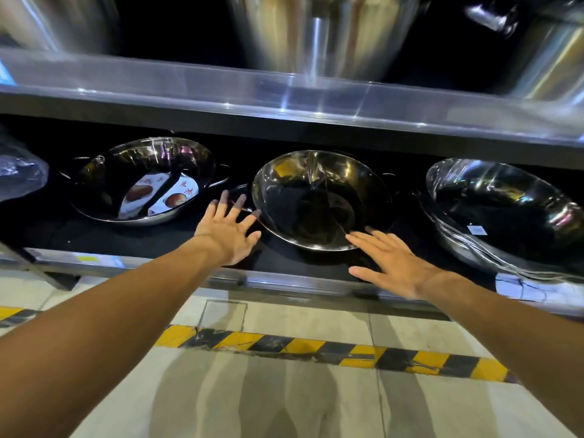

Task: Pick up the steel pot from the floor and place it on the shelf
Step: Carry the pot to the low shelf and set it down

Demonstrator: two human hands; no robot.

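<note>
Steel pot [319,200] tilted on lower shelf [284,281], both hands empty, fingers spread wide. L hand [226,235] beside rim, R hand [392,267] near front edge. Risk: pot rocks/slides fwd off shelf, or knocks neighbouring wok [142,178].

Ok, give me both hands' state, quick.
Left hand: open, fingers spread, holding nothing, beside the middle steel pot.
Right hand: open, flat, holding nothing, at the pot's front rim.

Dim shelf recess, steel glare, blurred top, wide-angle distortion
</note>
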